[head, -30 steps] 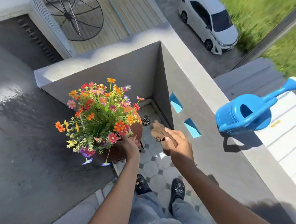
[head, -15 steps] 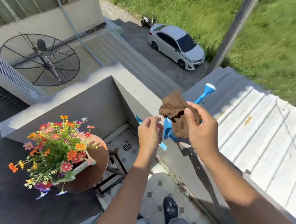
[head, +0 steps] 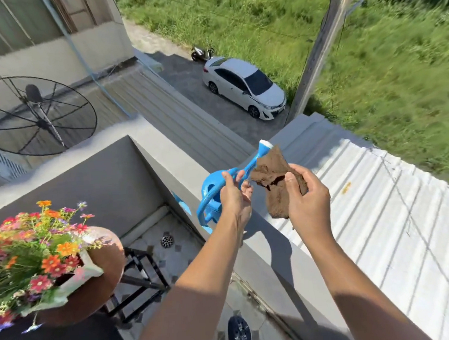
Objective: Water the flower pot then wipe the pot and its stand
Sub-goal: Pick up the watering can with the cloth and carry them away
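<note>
A brown clay flower pot [head: 104, 279] full of colourful flowers [head: 36, 249] stands at the lower left on a black metal stand [head: 143, 278]. A blue watering can [head: 209, 197] rests on the grey parapet ledge [head: 265, 248], spout pointing up and right. My right hand [head: 308, 204] is raised above the ledge, shut on a crumpled brown cloth [head: 272, 177]. My left hand [head: 235, 196] hovers in front of the can, holding nothing. Its fingers are loosely curled and apart, with the tips close to the cloth's left edge. Both hands are well to the right of the pot.
A tiled balcony floor with a round drain [head: 167, 241] lies below, and my shoe [head: 238, 335] is at the bottom. Beyond the ledge a corrugated metal roof [head: 379, 226] slopes away. A satellite dish [head: 36, 115] and a white car [head: 244, 87] lie far below.
My left hand left the pot and my right hand lifted the cloth from low beside the pot. Both hands rose over the ledge by the watering can, and my view tilted up.
</note>
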A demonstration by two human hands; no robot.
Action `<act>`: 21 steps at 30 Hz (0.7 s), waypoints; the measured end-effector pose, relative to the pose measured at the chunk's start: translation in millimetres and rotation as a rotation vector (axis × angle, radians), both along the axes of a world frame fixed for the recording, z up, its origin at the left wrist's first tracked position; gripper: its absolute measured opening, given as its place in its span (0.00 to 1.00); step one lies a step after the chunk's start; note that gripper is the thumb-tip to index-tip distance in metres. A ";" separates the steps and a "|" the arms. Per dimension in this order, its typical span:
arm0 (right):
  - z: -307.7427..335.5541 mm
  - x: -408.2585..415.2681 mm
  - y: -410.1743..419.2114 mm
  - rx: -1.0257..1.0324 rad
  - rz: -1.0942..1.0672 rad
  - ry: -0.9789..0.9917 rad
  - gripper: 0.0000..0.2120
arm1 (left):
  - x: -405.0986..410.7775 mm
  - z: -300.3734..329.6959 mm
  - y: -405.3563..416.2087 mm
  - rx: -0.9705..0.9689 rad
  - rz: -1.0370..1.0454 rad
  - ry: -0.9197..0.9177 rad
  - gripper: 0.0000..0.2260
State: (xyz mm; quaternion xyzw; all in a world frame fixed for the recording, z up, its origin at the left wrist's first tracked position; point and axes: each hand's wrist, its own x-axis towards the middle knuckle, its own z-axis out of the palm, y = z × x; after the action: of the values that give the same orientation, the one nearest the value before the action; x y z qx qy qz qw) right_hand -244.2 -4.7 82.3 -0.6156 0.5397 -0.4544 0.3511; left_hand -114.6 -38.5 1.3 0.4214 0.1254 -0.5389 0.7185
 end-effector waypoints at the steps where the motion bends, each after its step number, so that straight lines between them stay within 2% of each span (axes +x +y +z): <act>1: -0.4 0.5 0.7 0.005 0.009 -0.003 0.10 | 0.7 -2.5 0.2 0.004 0.004 -0.020 0.22; 5: -0.5 8.1 6.6 0.018 0.089 0.031 0.10 | 9.8 -5.4 22.9 0.082 -0.065 -0.187 0.17; 12: -5.1 49.4 22.8 0.110 0.283 0.072 0.10 | 68.7 -13.5 88.4 0.269 -0.213 -0.497 0.21; 17: -29.9 93.5 42.8 0.197 0.386 0.114 0.11 | 125.5 -23.8 139.1 0.362 -0.334 -0.646 0.23; 21: -56.8 134.8 61.2 0.278 0.442 0.157 0.09 | 168.7 -48.8 170.2 0.391 -0.398 -0.693 0.23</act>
State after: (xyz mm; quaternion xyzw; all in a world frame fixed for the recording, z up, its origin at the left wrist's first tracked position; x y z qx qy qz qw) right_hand -109.4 56.5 25.4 -0.6978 0.4749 -0.2391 0.4800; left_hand 54.0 131.7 -47.5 0.7210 -0.1067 -0.4599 0.5072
